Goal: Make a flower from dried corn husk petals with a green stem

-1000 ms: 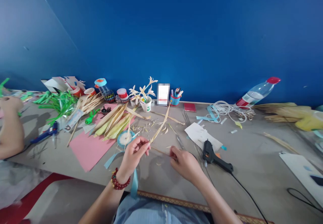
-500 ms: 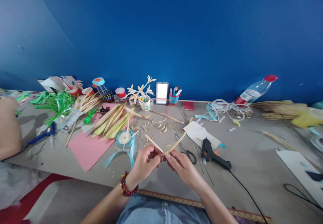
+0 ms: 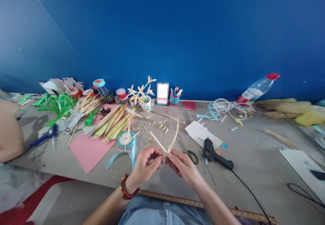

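Between my two hands, close to the table's front edge, are a thin pale stick point(image 3: 157, 141) and a narrow strip of dried corn husk point(image 3: 174, 137). My left hand point(image 3: 148, 162) pinches the lower end of the stick, which slants up to the left. The husk strip's lower end sits between the thumb and fingers of my right hand point(image 3: 183, 165), and its free end rises away from me. Both lower ends meet at my fingertips, where the fingers hide the exact join. Scissors point(image 3: 192, 157) lie just beyond my right hand.
A black glue gun point(image 3: 213, 154) with a cord lies at right beside white paper point(image 3: 200, 132). Left are pink paper point(image 3: 88, 150), husks point(image 3: 111, 121) and blue ribbon point(image 3: 126, 139). Husk flowers stand in a white cup point(image 3: 146, 105). Another person's arm point(image 3: 10, 130) rests far left.
The husk strip has swung from slanting right to nearly upright, nearer the stick. My right hand has turned slightly; my left hand stays in almost the same place.
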